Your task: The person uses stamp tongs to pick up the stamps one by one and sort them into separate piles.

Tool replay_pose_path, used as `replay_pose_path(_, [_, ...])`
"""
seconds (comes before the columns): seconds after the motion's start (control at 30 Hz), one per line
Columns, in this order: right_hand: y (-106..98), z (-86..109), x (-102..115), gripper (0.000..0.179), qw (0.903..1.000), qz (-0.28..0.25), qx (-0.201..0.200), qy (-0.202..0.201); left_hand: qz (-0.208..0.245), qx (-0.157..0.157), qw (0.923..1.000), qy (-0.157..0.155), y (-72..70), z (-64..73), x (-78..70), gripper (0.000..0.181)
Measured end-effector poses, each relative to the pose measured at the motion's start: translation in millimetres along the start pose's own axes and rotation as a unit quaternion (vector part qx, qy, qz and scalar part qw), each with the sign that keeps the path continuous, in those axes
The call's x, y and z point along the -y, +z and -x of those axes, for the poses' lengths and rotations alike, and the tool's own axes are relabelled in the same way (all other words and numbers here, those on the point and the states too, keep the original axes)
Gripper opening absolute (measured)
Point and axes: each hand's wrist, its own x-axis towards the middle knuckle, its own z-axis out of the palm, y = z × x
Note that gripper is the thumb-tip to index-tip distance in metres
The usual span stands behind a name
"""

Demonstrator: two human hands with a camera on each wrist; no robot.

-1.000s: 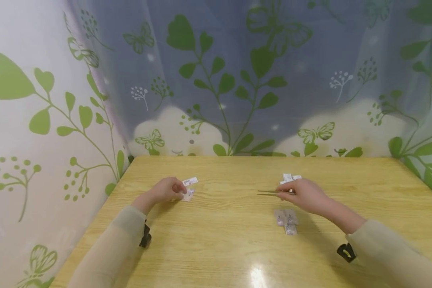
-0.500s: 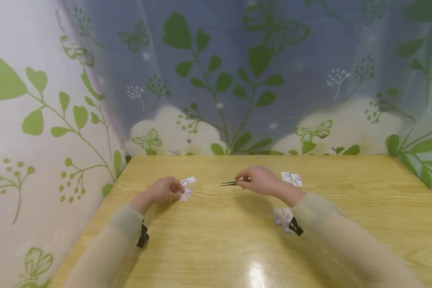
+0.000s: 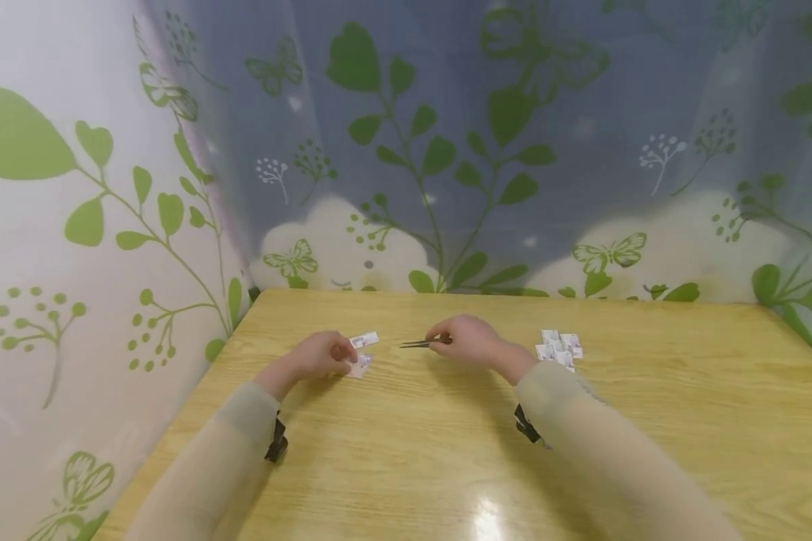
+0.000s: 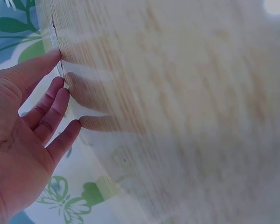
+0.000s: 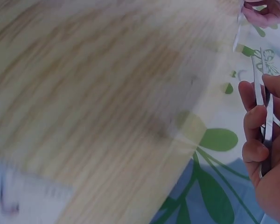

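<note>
the right hand [image 3: 463,340] grips a pair of thin tweezers [image 3: 422,343] over the bench [image 3: 392,451], its thumb and fingers [image 5: 255,116] curled firmly round the handles. the tips of the tweezers point toward nine o'clock and stand slightly parted, with bare wood showing beneath them.

at nine o'clock from those tips, near but apart, lies the upper packet [image 3: 364,340], a small white printed slip. the lower packet [image 3: 361,367], paler and partly see-through, lies on the wood at six o'clock from it, just beside it. the left hand [image 3: 319,355] reaches in from the nine o'clock side, fingertips at the lower packet's near edge. in the left wrist view its fingers are spread and only gently bent, tips down at the surface; whether they press the packet or just touch beside it, i cannot tell.

at three o'clock from the right hand, well apart from the left pair, sits a cluster of white printed packets [image 3: 558,348], lying close together on the bench. a blurred whitish packet [image 5: 18,198] shows toward eight o'clock in the right wrist view.

both arms come up from below in pale sleeves [image 3: 216,451], each with a black wrist device [image 3: 277,439]. toward twelve o'clock, behind the bench, hangs a blue-and-white curtain [image 3: 379,173] printed with green leaves and butterflies.
</note>
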Motion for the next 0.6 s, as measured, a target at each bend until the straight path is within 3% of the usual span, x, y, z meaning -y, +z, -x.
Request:
replay_pose_path(0.37, [24.8, -20.8, 19.9, 0.021, 0.9992, 0.021, 0.022, -0.024, 0.004, -0.009, 0.9999, -0.004, -0.1, 2.0, 1.3, 0.021])
replay_pose_path(0.6, [35.3, -27.8, 28.0, 0.022, 0.9989, 0.025, 0.035, -0.02, 0.009, -0.016, 0.9994, 0.029, -0.1, 1.4, 5.0, 0.02])
